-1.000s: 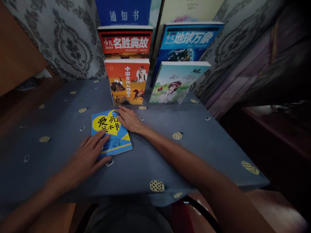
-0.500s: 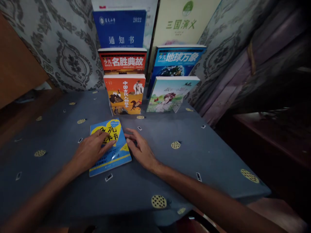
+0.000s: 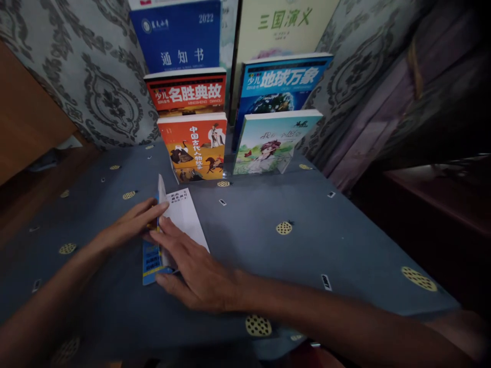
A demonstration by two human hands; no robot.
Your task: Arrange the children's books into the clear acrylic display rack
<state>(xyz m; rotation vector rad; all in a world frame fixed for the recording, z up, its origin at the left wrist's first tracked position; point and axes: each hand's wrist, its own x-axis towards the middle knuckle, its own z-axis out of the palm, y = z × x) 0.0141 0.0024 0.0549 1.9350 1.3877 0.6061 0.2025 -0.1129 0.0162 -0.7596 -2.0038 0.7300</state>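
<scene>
A thin book (image 3: 186,214) with a blue and yellow cover lies on the cloth, its cover raised and folded over to the left, baring a white page with a few printed characters. At the cover's left side, my left hand (image 3: 138,217) grips it, one finger crossing over its edge. My right hand (image 3: 195,271) reaches across from the right, fingers stretched against the inner face of the cover and thumb spread apart near the bottom edge. Part of the cover is hidden behind my hands.
Upright books stand in two stacked columns at the back, among them an orange book (image 3: 197,148) and a pale green book (image 3: 268,145). A grey-blue tablecloth (image 3: 245,255) with pineapple prints covers the table. Patterned curtain (image 3: 111,97) hangs behind.
The book was closed with my left hand on its cover. Now the cover is lifted leftward, and my right hand has moved left from the book's right edge onto it.
</scene>
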